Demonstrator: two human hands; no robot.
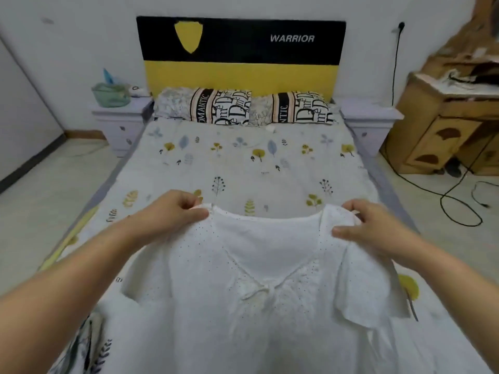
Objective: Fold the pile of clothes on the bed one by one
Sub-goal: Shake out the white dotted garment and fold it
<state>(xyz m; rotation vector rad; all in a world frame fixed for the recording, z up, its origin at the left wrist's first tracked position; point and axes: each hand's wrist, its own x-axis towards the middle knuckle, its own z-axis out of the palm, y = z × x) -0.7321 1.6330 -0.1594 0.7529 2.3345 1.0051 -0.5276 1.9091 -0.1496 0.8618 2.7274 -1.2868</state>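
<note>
White short-sleeved cotton top with dotted eyelet trim and a small bow at the V-neck (259,279) held up over the near end of the bed, front facing the camera, lower part draped down out of view. Left hand (172,211) pinches the top's left shoulder, fingers (189,202) curled and clamped on the fabric edge. Right hand (370,222) grips the right shoulder, thumb in front, fingers curled behind the cloth, also clamped on it. Neckline stretched between the two hands, sleeves hanging loose at each side.

Bed with white leaf-and-tree print sheet (243,163) spreads beyond the top. Two patterned pillows with black lettering (243,106) lie side by side at the head, touching the black and yellow headboard reading WARRIOR (240,55). Pale lilac nightstand (118,122) at left carries a green basket (110,95). Second lilac nightstand (370,122) at right, beside a tan wooden cabinet (445,130). Black cable (459,201) loops across the floor at right.
</note>
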